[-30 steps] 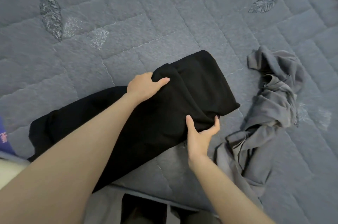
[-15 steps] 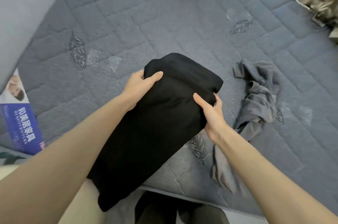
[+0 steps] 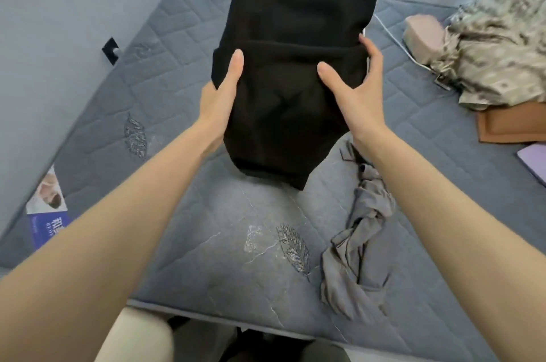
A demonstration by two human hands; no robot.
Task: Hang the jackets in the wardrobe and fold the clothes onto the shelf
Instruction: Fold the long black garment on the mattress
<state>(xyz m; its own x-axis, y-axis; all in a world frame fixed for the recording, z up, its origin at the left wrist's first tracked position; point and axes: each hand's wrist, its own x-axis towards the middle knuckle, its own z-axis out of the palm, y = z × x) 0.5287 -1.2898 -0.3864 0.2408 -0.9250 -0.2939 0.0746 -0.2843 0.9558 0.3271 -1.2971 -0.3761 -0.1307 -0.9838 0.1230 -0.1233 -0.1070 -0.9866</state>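
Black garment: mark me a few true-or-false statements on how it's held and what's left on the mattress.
1. The left hand and the right hand both grip the black garment. True.
2. The black garment lies flat on the mattress. False: it is held up above it.
3. A grey garment lies on the mattress. True.
4. The grey garment is neatly folded. False: it is crumpled.
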